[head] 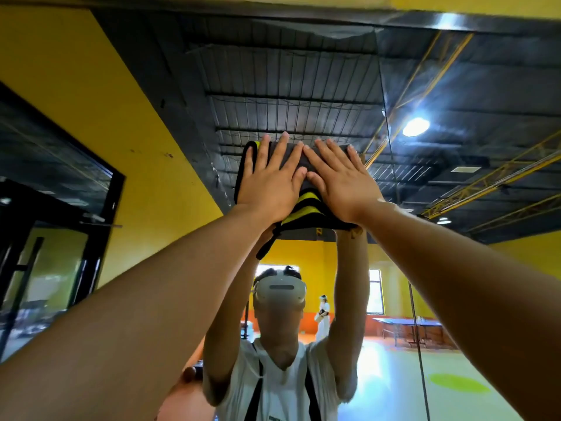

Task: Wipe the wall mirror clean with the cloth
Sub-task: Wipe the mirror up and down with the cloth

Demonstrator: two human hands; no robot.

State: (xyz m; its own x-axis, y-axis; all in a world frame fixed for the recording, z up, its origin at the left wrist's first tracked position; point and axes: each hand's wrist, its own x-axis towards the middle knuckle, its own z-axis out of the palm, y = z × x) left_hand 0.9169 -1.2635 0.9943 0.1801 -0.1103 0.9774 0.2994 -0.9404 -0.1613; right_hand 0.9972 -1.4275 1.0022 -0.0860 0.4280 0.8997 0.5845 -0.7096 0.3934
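Left hand [270, 181] and right hand [340, 184] — fingers straight — press the cloth [304, 205] flat against the wall mirror [288, 86].

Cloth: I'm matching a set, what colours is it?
The cloth is dark grey with yellow-and-black stripes, clearest in the head view.

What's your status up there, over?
Left hand and right hand flat on cloth. Cloth pressed high on wall mirror. Nothing in the way.

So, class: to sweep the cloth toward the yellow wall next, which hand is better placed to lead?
Probably the left hand: it presses flat on the left half of the cloth, nearer the yellow wall. The right hand lies on the far half.
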